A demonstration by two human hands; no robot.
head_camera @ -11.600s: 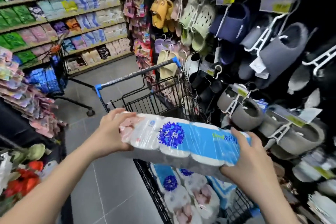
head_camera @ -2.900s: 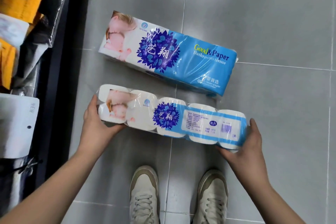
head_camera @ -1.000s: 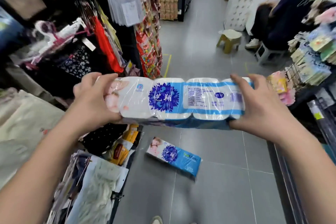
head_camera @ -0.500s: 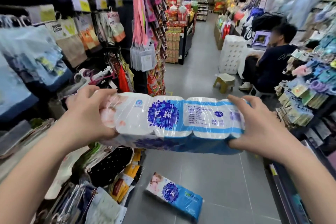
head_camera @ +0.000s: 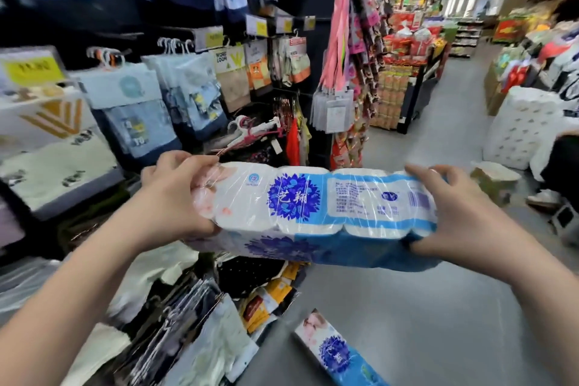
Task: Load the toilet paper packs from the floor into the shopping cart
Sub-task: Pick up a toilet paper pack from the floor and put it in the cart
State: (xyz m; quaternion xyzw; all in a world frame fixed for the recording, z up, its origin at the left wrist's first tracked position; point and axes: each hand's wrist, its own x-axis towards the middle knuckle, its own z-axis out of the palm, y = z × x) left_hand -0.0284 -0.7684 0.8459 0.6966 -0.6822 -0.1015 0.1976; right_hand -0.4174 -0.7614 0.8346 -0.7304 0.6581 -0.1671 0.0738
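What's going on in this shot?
A person in a shop aisle holds a toilet paper pack up off the ground, roughly level. The left hand grips one end and the right hand grips the other. A second pack lies on the floor below. The cart is not in view, so neither pack is loaded yet.

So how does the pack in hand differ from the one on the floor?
The held pack is aloft, left hand and right hand gripping its ends; the floor pack lies untouched. The held pack shows its bumpy barcode side, the floor pack a flat face. Both wear blue wrap, purple flower.
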